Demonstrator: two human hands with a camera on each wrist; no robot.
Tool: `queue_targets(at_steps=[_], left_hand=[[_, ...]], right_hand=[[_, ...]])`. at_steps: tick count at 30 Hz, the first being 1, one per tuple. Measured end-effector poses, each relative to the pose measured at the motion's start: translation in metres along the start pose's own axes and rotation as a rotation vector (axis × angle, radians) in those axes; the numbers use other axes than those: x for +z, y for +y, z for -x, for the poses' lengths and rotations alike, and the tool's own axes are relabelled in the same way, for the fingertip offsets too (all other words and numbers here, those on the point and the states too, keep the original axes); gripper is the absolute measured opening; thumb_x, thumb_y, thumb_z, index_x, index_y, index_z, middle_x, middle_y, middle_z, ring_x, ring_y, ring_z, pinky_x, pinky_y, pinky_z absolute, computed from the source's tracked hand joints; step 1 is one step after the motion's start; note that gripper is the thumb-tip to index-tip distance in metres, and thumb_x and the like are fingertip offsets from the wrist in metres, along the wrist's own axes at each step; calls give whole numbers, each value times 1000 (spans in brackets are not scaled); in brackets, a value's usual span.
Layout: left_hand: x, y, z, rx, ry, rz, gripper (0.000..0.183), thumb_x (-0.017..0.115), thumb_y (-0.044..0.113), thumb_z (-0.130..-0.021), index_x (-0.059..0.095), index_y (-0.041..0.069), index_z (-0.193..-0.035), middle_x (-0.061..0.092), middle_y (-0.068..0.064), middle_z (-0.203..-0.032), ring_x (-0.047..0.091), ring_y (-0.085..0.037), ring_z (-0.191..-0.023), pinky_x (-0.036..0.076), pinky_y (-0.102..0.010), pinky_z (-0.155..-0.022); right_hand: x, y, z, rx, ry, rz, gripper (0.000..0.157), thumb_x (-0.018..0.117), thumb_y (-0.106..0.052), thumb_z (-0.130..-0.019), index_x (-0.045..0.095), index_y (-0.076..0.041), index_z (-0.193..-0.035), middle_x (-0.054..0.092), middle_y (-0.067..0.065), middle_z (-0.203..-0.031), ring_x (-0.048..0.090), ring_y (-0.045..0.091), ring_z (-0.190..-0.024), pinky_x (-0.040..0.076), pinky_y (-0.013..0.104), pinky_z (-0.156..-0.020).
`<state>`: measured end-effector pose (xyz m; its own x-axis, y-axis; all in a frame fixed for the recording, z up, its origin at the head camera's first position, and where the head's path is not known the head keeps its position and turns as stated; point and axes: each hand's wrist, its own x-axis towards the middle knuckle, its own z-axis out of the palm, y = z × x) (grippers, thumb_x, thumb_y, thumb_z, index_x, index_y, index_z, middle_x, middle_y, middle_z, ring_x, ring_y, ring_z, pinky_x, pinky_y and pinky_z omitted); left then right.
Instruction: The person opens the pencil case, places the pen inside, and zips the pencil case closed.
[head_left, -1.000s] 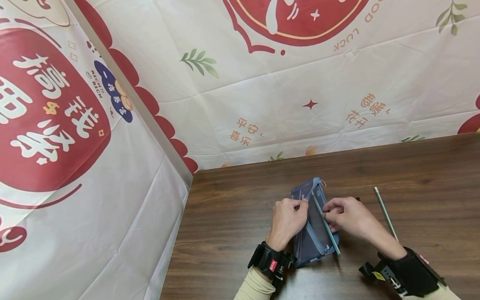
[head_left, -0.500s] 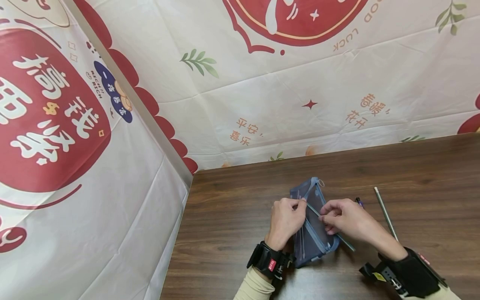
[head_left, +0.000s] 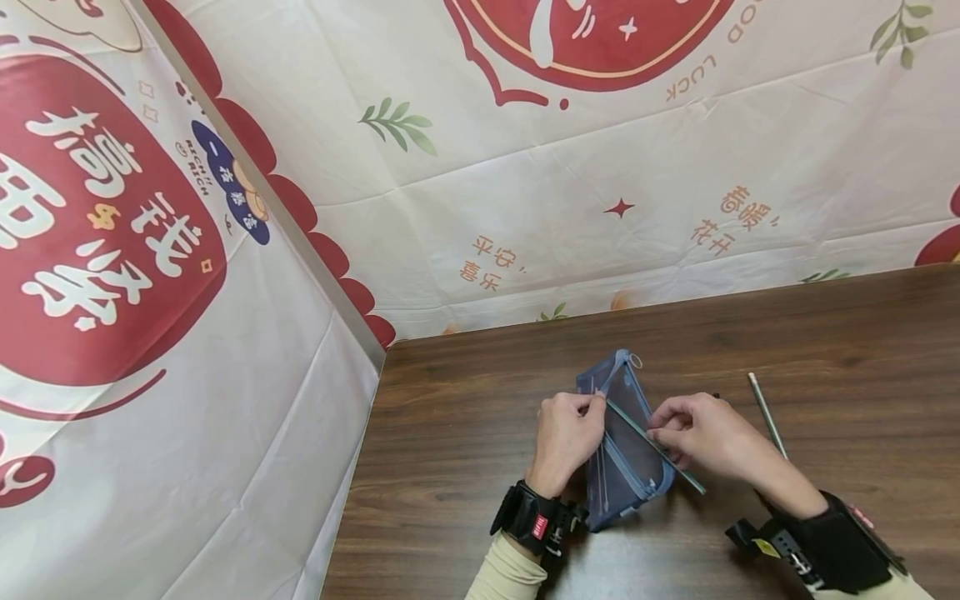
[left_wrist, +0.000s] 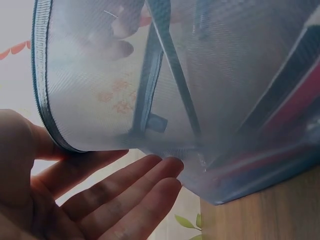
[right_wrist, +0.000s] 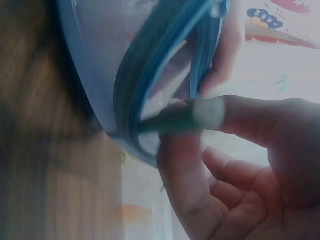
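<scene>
A blue mesh pencil case stands on the table with its zipped mouth spread apart. My left hand pinches the edge of that mouth between thumb and forefinger; its other fingers stretch along the outside of the mesh. With thumb and forefinger my right hand pinches a green pencil, which slants across the mouth. Its pale end sticks out toward the right hand. Through the mesh, the pencil's shaft shows inside the case, along with a red item.
A second green pencil lies on the brown wooden table, right of the right hand. The small dark end of another object peeks out behind that hand. Printed white cloth hangs behind the table and on the left.
The green pencil has swung from lying along the case's right side to slanting across its mouth, far end inside. The case and left hand have shifted slightly left.
</scene>
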<state>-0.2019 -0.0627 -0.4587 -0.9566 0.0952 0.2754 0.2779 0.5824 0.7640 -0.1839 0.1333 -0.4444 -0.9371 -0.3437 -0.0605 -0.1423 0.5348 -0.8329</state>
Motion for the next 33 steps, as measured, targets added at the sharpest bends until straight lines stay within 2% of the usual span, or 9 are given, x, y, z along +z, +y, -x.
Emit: queue_targets(at_steps=[3, 6, 13, 18, 27, 33], left_hand=[[-1, -1, 0, 1, 1, 0, 52, 53, 28, -93, 38, 15, -45, 24, 4, -38, 21, -7, -28, 17, -19, -33], [-1, -1, -1, -2, -2, 2, 52, 53, 28, -93, 37, 15, -45, 24, 4, -38, 22, -9, -28, 17, -19, -32], [-2, -1, -2, -13, -3, -16, 52, 53, 28, -94, 39, 16, -45, 25, 4, -38, 22, -9, -28, 18, -20, -33], [-2, 0, -1, -25, -2, -21, 52, 52, 29, -93, 39, 16, -45, 24, 4, -39, 22, -9, -29, 18, -20, -33], [-1, 0, -1, -21, 4, -21, 52, 53, 29, -93, 39, 16, -45, 24, 5, -39, 22, -8, -29, 18, -20, -33], [-1, 0, -1, -18, 3, -20, 52, 52, 29, -93, 39, 16, -45, 24, 5, -39, 23, -8, -28, 19, -19, -33]], right_hand=[[-6, 0, 2, -1, 36, 105, 11, 66, -15, -85, 65, -4, -87, 64, 4, -70, 59, 14, -55, 53, 29, -48], [-12, 0, 3, -3, -1, 135, 13, 67, -20, -85, 64, -7, -83, 62, 2, -67, 56, 13, -54, 50, 29, -48], [-17, -1, 7, -35, -169, 77, 18, 68, -23, -83, 60, -7, -79, 57, -1, -58, 55, 13, -50, 47, 27, -46], [-15, -1, 8, -23, -210, 49, 13, 67, -14, -81, 58, -5, -81, 54, -2, -55, 51, 11, -48, 42, 24, -44], [-11, -1, 10, -6, -222, 92, 10, 62, 0, -74, 55, -6, -80, 51, -4, -53, 48, 9, -45, 36, 22, -44], [-9, -6, 9, -9, -153, 130, 7, 66, -9, -78, 59, -7, -77, 54, -3, -54, 51, 11, -47, 42, 25, -45]])
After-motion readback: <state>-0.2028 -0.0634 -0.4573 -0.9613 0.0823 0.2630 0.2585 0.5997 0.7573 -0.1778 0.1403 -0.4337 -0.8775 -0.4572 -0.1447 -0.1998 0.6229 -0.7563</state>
